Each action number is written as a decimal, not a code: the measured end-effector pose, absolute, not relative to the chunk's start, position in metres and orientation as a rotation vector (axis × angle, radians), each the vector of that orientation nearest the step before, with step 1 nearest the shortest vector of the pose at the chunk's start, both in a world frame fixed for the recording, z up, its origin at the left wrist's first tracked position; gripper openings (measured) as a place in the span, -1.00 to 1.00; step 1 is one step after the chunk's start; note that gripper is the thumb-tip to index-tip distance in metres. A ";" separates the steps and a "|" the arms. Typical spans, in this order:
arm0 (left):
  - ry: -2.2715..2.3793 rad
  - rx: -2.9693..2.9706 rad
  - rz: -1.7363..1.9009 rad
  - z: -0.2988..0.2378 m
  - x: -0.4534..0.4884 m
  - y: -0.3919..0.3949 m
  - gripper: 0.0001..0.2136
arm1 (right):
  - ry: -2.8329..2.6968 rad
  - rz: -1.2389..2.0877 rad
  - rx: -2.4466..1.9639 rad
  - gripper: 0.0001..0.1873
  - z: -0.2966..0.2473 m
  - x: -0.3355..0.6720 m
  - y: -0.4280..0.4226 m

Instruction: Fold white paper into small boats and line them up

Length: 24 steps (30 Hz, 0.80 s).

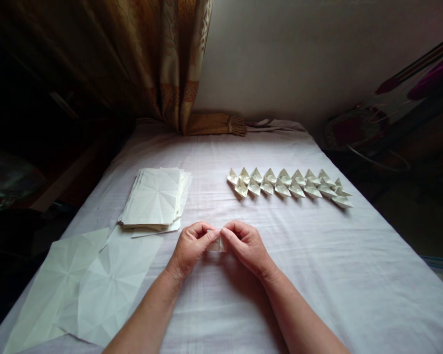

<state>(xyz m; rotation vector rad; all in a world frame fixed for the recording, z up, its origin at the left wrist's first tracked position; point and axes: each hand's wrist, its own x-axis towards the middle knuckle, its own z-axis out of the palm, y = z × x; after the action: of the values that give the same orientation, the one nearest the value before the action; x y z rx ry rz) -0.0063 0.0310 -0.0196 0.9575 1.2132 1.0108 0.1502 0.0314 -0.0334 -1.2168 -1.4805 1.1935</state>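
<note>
A small folded piece of paper (pixel 215 244) is pinched between my two hands, low over the front middle of the cloth. My left hand (pixel 195 246) closes thumb and fingers on its left side. On the other side my right hand (pixel 246 245) grips it the same way, the two thumbs nearly touching. Most of the paper is hidden behind the fingers. Beyond my right hand stand two rows of folded paper boats (pixel 282 189). Left of my hands lies a stack of creased paper sheets (pixel 157 196).
Loose creased sheets (pixel 107 285) overlap at the front left. A pale cloth (pixel 354 275) covers the table. At the back hangs a brown patterned curtain (pixel 177 73), its tasselled tieback (pixel 221 124) lying on the far edge. A dark glass-like object (pixel 11 179) stands off to the left.
</note>
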 end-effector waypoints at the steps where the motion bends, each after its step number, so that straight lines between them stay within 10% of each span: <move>1: 1.214 0.975 1.007 -0.020 -0.007 0.031 -0.69 | -1.481 1.165 -1.223 -0.71 -0.033 0.150 0.031; 24: 1.154 1.030 0.750 -0.019 -0.006 0.030 -0.57 | -1.314 1.030 -1.323 -0.69 -0.039 0.147 0.033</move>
<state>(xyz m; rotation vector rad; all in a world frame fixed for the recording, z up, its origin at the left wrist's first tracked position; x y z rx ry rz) -0.0061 0.0301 -0.0193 1.0302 1.1543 0.7505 0.1475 0.0328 -0.0392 -1.3228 -1.3138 1.0305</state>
